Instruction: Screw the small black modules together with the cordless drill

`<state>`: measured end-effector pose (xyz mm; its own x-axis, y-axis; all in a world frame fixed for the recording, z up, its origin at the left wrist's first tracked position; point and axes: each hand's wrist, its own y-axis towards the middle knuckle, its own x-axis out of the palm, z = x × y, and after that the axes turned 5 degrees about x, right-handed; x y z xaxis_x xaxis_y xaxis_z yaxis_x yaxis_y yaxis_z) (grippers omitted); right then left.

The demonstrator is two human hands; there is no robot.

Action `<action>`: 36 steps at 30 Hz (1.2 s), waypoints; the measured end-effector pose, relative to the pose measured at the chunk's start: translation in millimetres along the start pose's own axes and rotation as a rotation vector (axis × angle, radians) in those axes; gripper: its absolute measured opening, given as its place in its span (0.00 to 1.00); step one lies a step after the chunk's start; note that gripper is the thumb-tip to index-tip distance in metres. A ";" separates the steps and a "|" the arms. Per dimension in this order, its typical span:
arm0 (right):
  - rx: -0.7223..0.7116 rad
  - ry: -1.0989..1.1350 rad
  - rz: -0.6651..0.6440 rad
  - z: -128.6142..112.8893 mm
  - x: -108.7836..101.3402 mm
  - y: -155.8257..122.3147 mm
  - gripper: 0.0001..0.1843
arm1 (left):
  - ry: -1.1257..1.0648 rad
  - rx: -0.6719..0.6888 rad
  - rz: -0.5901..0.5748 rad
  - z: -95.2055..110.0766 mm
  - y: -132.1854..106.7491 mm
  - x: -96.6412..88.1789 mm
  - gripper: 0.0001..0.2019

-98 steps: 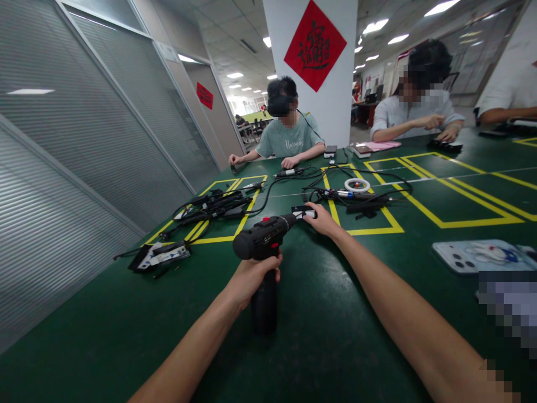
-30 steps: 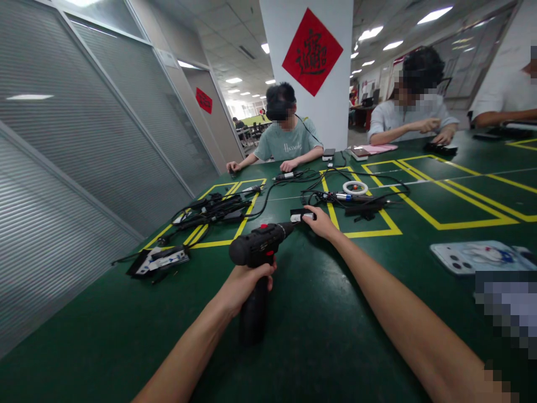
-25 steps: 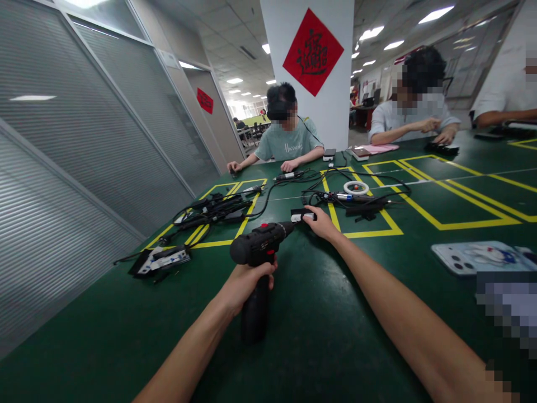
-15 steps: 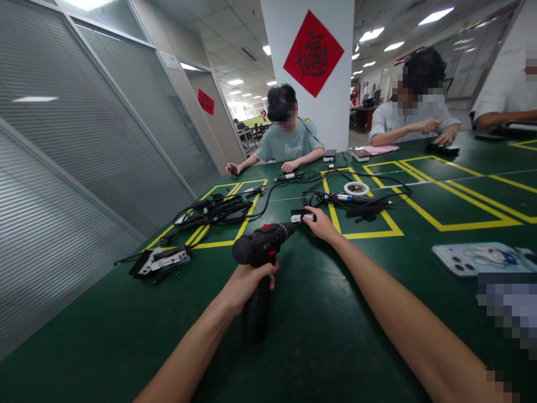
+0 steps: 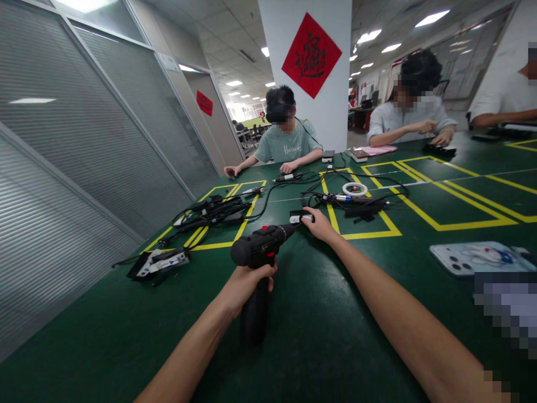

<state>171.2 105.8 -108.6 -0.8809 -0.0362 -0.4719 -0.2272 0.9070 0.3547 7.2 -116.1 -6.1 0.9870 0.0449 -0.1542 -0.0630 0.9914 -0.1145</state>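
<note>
Head view, so nearest first: you're over the green table (image 5: 335, 347), with your left hand (image 5: 247, 282) wrapped firmly round the handle of a black power drill (image 5: 259, 247). The drill's nose points forward and to your right. Off to the right lies a phone (image 5: 486, 257), and left of the drill there's a messy packet (image 5: 159, 263) in black and white.

A bit further out, your right hand (image 5: 318, 225) pinches a small black-and-white piece (image 5: 301, 218) at its right end, right in front of the drill's nose. Can't tell if the bit is touching or just short of it, or if the piece rests on the table.

What's new: compared with three seconds ago, the foot of the handle leans more to the left and the piece shows more of its white face. Over the last half second, hardly anything shifts. My read: you've settled the angle and tool and piece are being kept lined up, so a steady pinch matters most.

Past that, a heap of black cables (image 5: 220, 212) sits to the left, a white ring (image 5: 354, 189) to the right, then a person in a green shirt (image 5: 289, 146) across from you.
</note>
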 end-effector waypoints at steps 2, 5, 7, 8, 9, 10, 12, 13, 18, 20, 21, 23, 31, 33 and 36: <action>0.001 0.001 0.001 0.7 0.2 0.2 0.24 | 0.000 -0.003 -0.006 -1.3 0.1 -0.7 0.10; -0.003 0.007 0.003 1.1 0.5 0.4 0.24 | -0.002 -0.001 -0.016 -2.6 0.5 -1.6 0.10; -0.005 0.009 0.003 1.0 0.5 0.5 0.23 | -0.004 0.002 -0.019 -2.6 0.8 -1.7 0.10; -0.005 0.009 0.003 0.8 0.4 0.5 0.23 | -0.003 0.002 -0.019 -2.5 0.9 -1.7 0.10; -0.004 0.008 0.002 0.7 0.2 0.4 0.23 | 0.000 0.001 -0.019 -2.4 1.1 -1.8 0.11; -0.003 0.006 0.002 0.5 -0.1 0.4 0.23 | 0.006 -0.001 -0.019 -2.4 1.2 -1.8 0.11; -0.005 0.002 0.001 0.4 -0.7 0.3 0.24 | 0.017 -0.004 -0.023 -2.4 1.5 -1.9 0.11; -0.007 0.000 -0.001 0.4 -1.1 0.3 0.24 | 0.020 -0.004 -0.023 -2.5 1.7 -2.0 0.11; -0.015 -0.009 -0.009 0.2 -2.7 0.3 0.23 | 0.012 0.003 -0.016 -3.2 1.9 -1.6 0.09; -0.012 -0.017 -0.006 -0.2 -3.2 0.4 0.23 | 0.008 0.007 -0.019 -3.5 1.9 -1.1 0.08; -0.011 -0.023 -0.006 -0.3 -3.4 0.5 0.23 | 0.009 0.008 -0.018 -3.6 1.9 -0.8 0.08; -0.013 -0.036 -0.011 -0.4 -3.7 1.1 0.23 | 0.015 0.001 -0.011 -4.0 2.2 -0.2 0.08; -0.024 -0.052 -0.028 4.4 -2.6 6.1 0.24 | -0.040 -0.001 0.026 -9.3 5.7 2.9 0.11; -0.032 -0.057 -0.026 5.1 -2.4 6.8 0.24 | -0.046 -0.001 0.024 -11.5 6.6 3.2 0.12; -0.044 -0.066 -0.040 5.9 -2.6 8.0 0.24 | -0.060 0.004 0.021 -14.2 7.6 3.3 0.13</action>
<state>174.2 115.6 -109.3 -0.8421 -0.0427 -0.5377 -0.2806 0.8860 0.3691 7.9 -110.2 -21.4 0.9926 0.0731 -0.0974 -0.0836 0.9906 -0.1083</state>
